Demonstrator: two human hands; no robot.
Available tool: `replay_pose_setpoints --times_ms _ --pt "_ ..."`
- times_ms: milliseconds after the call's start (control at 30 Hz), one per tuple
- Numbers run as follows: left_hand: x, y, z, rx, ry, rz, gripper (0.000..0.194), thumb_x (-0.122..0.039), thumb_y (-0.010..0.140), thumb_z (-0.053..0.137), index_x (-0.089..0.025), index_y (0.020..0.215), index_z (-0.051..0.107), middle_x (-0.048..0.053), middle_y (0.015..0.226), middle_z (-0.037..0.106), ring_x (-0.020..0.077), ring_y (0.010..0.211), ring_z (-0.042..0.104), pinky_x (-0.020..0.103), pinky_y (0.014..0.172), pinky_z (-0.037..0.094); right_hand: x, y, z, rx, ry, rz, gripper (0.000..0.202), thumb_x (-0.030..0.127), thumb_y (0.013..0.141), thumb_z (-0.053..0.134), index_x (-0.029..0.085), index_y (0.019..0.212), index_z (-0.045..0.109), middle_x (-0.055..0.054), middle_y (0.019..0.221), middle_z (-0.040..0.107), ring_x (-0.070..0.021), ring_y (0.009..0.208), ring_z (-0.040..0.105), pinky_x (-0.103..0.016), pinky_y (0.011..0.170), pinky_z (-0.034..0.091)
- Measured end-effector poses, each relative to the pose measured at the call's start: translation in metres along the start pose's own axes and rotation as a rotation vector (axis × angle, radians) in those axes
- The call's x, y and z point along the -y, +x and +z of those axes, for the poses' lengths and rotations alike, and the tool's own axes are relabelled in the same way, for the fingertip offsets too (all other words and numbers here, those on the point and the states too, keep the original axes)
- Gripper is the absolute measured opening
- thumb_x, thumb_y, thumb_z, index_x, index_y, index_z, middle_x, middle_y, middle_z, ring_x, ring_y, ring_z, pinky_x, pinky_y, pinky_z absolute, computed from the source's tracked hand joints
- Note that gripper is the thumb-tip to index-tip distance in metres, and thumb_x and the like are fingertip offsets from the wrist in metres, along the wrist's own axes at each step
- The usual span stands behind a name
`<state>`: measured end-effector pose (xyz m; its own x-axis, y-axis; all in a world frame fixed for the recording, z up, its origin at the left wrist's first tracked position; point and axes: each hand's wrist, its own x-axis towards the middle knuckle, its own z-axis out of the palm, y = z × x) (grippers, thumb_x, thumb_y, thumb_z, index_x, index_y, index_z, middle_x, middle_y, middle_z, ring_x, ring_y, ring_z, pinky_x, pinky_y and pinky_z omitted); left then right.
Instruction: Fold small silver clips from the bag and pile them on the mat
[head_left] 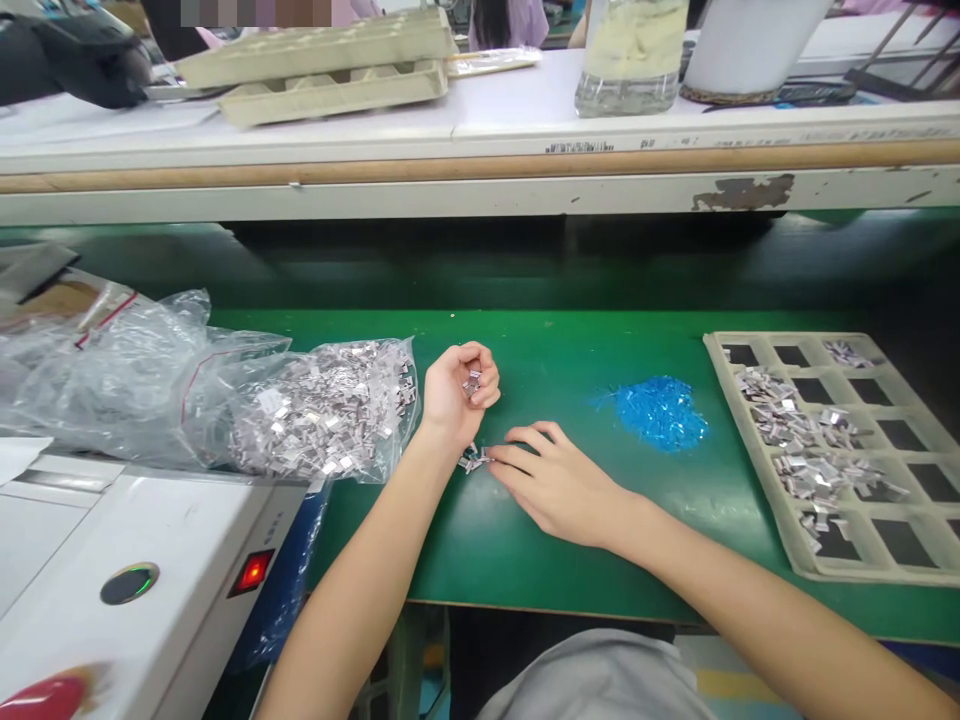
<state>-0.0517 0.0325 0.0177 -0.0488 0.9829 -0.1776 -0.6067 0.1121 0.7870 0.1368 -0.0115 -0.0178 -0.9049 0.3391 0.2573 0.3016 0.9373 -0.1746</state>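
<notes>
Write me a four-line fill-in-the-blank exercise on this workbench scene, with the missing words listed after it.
1. The left hand curls its ____ around small metallic pieces.
2. The right hand reaches loose pieces on a tabletop coloured ____.
3. Between the right hand and the compartment tray, a heap of strips is coloured ____.
4. On the white machine, the lit switch glows ____.

Missing words: fingers; green; blue; red.

A scuffed white shelf [510, 120] runs behind the green table [555, 385].
</notes>
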Motion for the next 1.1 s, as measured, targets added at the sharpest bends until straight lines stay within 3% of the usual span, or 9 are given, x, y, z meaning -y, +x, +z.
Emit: replay_pose_setpoints --times_ms 100,167,267,333,467,633,767,933,1100 --pt "0.002 0.002 -0.002 -0.011 0.002 -0.007 0.019 -0.026 0.082 0.058 -0.016 0.067 0.055 -0.003 0.056 0.041 0.0054 0.040 0.029 0.021 0.041 0.018 -0.002 -0.001 -0.001 0.004 -0.020 0.010 0.017 0.015 0.101 0.056 0.016 0.111 0.069 -0.013 0.115 0.071 -0.0298 0.107 0.057 -0.049 0.092 0.045" --pt "0.003 0.003 -0.002 -0.015 0.011 -0.016 0.019 -0.027 0.082 0.060 -0.016 0.067 0.055 -0.004 0.056 0.042 0.0051 0.040 0.029 0.020 0.041 0.018 -0.002 -0.002 -0.001 -0.019 -0.015 0.033 0.017 0.015 0.102 0.055 0.016 0.113 0.068 -0.013 0.108 0.070 -0.0281 0.101 0.056 -0.046 0.087 0.045" --pt "0.005 0.004 -0.002 -0.025 0.031 -0.029 0.019 -0.029 0.081 0.063 -0.016 0.069 0.055 -0.004 0.056 0.041 0.0047 0.040 0.029 0.020 0.041 0.018 -0.001 -0.001 0.000 -0.056 -0.024 0.100 0.034 0.014 0.101 0.054 0.017 0.135 0.060 -0.015 0.123 0.067 -0.0299 0.110 0.053 -0.046 0.090 0.044" --pt "0.006 0.004 -0.001 -0.032 0.043 -0.028 0.018 -0.029 0.080 0.065 -0.016 0.069 0.056 -0.005 0.055 0.041 0.0046 0.039 0.028 0.021 0.041 0.017 -0.001 -0.001 0.002 -0.057 -0.046 0.134 0.037 0.014 0.102 0.055 0.016 0.138 0.059 -0.016 0.134 0.062 -0.0328 0.119 0.050 -0.049 0.094 0.043" --pt "0.007 0.004 0.001 -0.046 0.077 -0.011 0.018 -0.029 0.077 0.067 -0.016 0.070 0.058 -0.005 0.054 0.042 0.0044 0.039 0.028 0.021 0.041 0.015 -0.003 -0.001 0.004 -0.053 -0.010 0.157 0.017 0.017 0.106 0.052 0.015 0.115 0.065 -0.014 0.126 0.064 -0.0305 0.114 0.051 -0.046 0.090 0.043" --pt "0.011 0.004 0.003 -0.030 0.171 -0.006 0.022 -0.033 0.076 0.072 -0.015 0.071 0.060 -0.006 0.053 0.043 0.0039 0.039 0.027 0.021 0.041 0.016 -0.004 -0.003 0.003 -0.112 0.189 0.161 0.012 0.018 0.108 0.050 0.017 0.105 0.061 -0.009 0.107 0.068 -0.0239 0.100 0.055 -0.041 0.087 0.041" --pt "0.016 0.002 0.005 0.031 0.327 -0.006 0.028 -0.038 0.078 0.077 -0.014 0.074 0.065 -0.006 0.051 0.042 0.0038 0.040 0.026 0.023 0.042 0.013 -0.009 -0.006 -0.001 -0.287 0.379 0.229 0.014 0.017 0.109 0.048 0.020 0.110 0.062 -0.006 0.101 0.067 -0.0210 0.095 0.058 -0.040 0.088 0.044" --pt "0.021 -0.003 0.009 0.225 0.518 -0.099 0.042 -0.055 0.087 0.073 -0.013 0.084 0.070 -0.006 0.055 0.042 0.0049 0.045 0.027 0.024 0.045 0.013 -0.029 -0.009 -0.010 -0.608 0.535 0.450 0.017 0.024 0.107 0.054 0.023 0.118 0.067 -0.007 0.107 0.068 -0.0201 0.096 0.063 -0.035 0.084 0.051" --pt "0.029 -0.006 0.011 0.296 0.682 -0.037 0.040 -0.053 0.088 0.074 -0.013 0.088 0.072 -0.005 0.059 0.046 0.0078 0.054 0.036 0.024 0.052 0.026 -0.044 -0.012 -0.013 -0.677 0.667 0.699 0.022 0.041 0.098 0.070 0.022 0.108 0.068 -0.004 0.092 0.070 -0.0191 0.078 0.064 -0.033 0.072 0.053"
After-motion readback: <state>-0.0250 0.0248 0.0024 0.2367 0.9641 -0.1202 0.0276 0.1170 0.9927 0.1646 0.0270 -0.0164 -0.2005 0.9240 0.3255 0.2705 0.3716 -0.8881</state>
